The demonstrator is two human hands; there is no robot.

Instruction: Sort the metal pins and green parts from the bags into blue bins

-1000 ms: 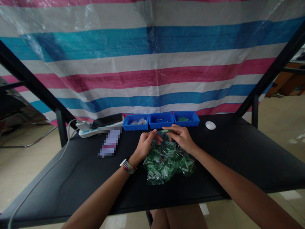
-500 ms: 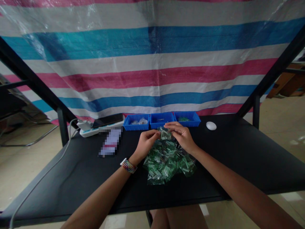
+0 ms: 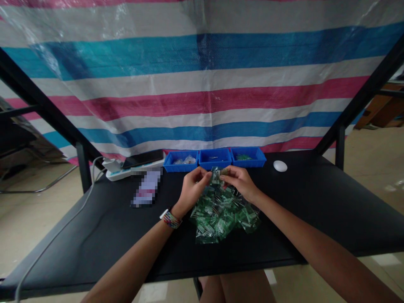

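A small clear plastic bag (image 3: 216,176) with a greenish tint is held up between both hands, above the far side of a pile. My left hand (image 3: 193,187), with a colourful watch band (image 3: 171,219) at its wrist, pinches the bag's left edge between thumb and fingers. On the other edge, my right hand (image 3: 241,182) has its thumb and fingertips closed. What the bag contains is too small to make out. Below the hands lies the pile of similar green-tinted bags (image 3: 224,216), several showing thin pale pieces inside.
Behind the hands stand a left blue bin (image 3: 181,168) with clear packets, a middle blue bin (image 3: 215,164) with thin pieces and a right blue bin (image 3: 248,162) with green pieces. A white mouse-like object (image 3: 280,166), power strip (image 3: 114,175) and phone (image 3: 143,159) rest on the black table (image 3: 104,235).
My right hand's fingers, stretched over the bag before, have bent in and closed on its right edge. The left hand keeps its pinch in nearly the same place.
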